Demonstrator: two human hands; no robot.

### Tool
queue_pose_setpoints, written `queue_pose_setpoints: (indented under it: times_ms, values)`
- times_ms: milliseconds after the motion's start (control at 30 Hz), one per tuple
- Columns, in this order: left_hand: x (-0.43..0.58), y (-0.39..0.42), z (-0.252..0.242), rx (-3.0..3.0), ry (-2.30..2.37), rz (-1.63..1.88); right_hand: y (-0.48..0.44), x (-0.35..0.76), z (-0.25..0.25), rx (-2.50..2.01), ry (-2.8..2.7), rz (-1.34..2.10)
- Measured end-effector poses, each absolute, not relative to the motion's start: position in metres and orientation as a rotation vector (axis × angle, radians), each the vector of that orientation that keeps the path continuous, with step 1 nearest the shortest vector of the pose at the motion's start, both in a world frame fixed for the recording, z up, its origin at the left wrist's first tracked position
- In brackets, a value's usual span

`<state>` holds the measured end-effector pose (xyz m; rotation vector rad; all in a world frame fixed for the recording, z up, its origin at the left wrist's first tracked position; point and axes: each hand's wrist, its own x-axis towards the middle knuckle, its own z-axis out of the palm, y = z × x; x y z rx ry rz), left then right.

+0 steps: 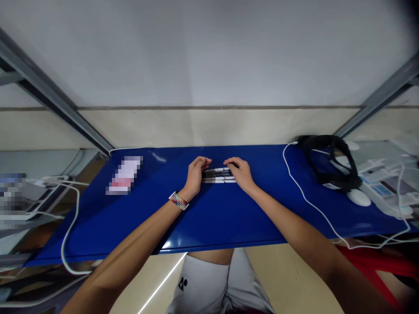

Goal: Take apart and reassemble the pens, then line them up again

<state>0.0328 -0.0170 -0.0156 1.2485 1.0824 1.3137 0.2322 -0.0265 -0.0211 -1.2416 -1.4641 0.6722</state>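
I saw the left hand [195,174] and right hand [242,173] curled at opposite ends of the pens [218,179] on the counter [212,213], fingers [203,159] bent, whether pinching I couldn't tell, seemingly squaring the row, the next move calling for even pressure.

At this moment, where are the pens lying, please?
In the head view, the pens lie near the middle of the blue tabletop, between the left hand and the right hand.

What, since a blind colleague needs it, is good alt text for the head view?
A person's left hand and right hand sit at opposite ends of several slim pens on a blue tabletop; black looped gear lies at right.
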Motion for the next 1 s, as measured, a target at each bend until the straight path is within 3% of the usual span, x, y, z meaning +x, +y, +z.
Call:
queue_pose_setpoints:
  times_ms: [400,1000]
  values:
    - [0.02,-0.012,-0.01,1.265,1.095,1.372,-0.041,0.241,0.004,-0.937,-2.192,0.566]
    - [0.018,-0.009,-0.011,1.257,1.049,1.381,-0.045,0.246,0.007,-0.954,-2.395,0.566]
